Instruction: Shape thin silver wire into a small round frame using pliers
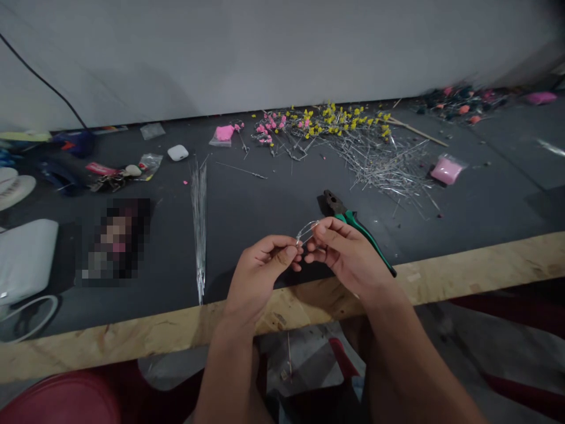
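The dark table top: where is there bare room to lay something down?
Bare mat lies between the wire bundle and the pliers, and right of the pliers toward the pink bag. The far middle, with the loose wire pile, and the left edge are crowded.

I am seeing my left hand [260, 265] and right hand [342, 250] pinching a thin bent wire [306, 231] between them above the bench [265, 200] edge. Green-handled pliers [357, 227] are lying just behind my right hand, a bundle of straight wires [199, 224] to the left.
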`<act>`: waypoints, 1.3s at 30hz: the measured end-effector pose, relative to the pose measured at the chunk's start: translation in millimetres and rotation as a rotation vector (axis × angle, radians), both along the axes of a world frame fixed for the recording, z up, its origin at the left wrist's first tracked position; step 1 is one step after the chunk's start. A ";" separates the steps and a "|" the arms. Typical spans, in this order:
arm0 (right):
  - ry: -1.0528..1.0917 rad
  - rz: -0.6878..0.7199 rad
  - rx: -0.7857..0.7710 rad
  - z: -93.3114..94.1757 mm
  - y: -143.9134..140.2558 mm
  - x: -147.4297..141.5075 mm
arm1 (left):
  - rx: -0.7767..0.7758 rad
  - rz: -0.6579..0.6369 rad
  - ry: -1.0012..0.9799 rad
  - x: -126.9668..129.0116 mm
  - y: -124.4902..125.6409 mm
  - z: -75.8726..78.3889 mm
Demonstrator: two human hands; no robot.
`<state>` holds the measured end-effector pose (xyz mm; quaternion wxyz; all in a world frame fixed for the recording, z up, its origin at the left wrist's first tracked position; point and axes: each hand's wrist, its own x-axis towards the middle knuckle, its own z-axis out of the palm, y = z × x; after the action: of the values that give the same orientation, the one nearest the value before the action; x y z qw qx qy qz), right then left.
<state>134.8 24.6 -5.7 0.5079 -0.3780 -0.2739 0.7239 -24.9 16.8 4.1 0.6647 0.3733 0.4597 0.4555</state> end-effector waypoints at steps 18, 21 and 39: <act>-0.118 -0.086 0.094 -3.8 -1.9 -6.6 | 0.079 0.075 0.205 3.5 -1.2 -3.3; -0.125 -0.098 0.118 -3.6 -2.4 -7.3 | 0.076 0.067 0.226 3.5 -1.0 -3.3; -0.126 -0.102 0.223 -7.5 -5.5 -9.3 | 0.108 0.127 0.330 5.2 -0.6 -0.2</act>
<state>125.5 19.0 -13.3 0.5647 -0.3776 -0.3644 0.6370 -19.7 16.2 3.9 0.5292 0.4484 0.5600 0.4530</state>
